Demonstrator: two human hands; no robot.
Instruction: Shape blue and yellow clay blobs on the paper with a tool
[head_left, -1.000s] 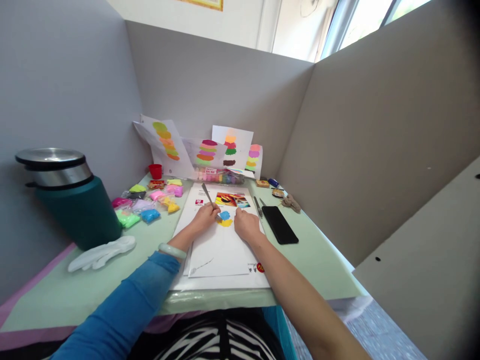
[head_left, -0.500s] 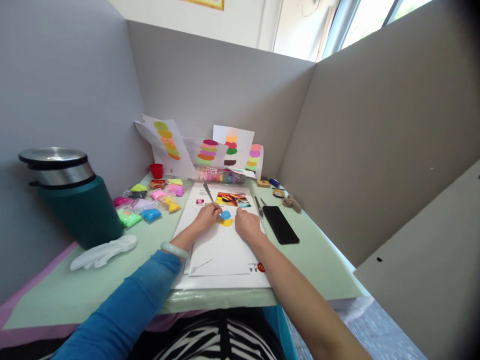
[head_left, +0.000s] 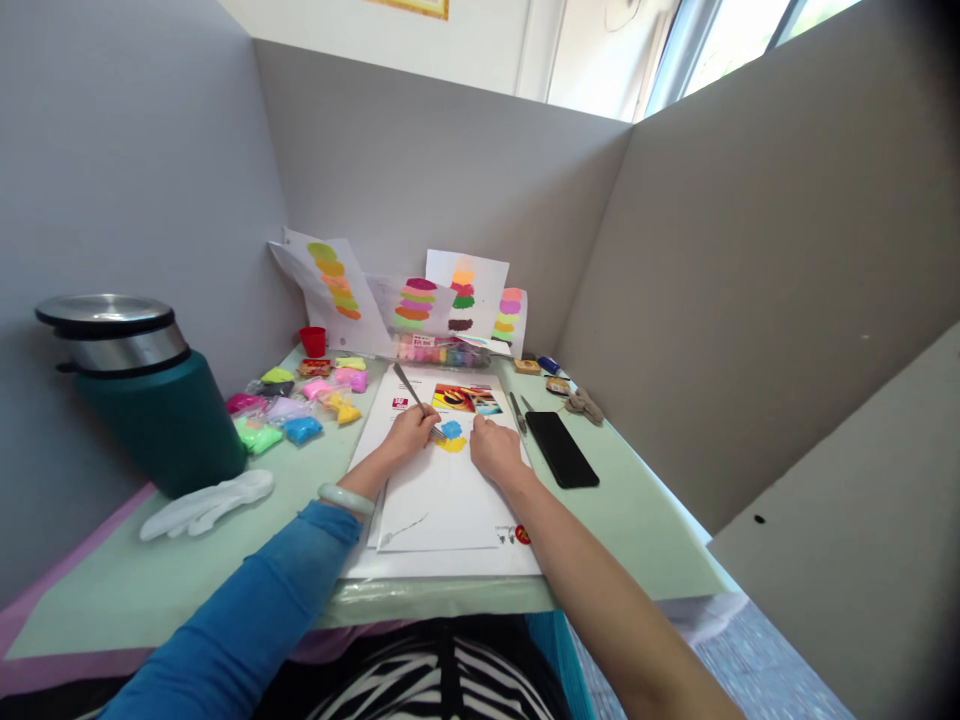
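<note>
The left hand (head_left: 407,434) clamped a fork (head_left: 407,385) near the yellow patch (head_left: 452,446); the right hand (head_left: 493,447), fingers apparently curled together, rested on white paper (head_left: 442,505).

Legible text: none; all lettering staying too small or blurred. Printed white pad (head_left: 365,562): magenta label (head_left: 400,404) is bearing pale characters near far left; round red emblem (head_left: 523,534) is marking near right corner, dark characters (head_left: 508,536) running beside it. Clear-wrapped multicoloured pack (head_left: 469,356) at back: pale label (head_left: 424,341) is showing reddish characters.
</note>
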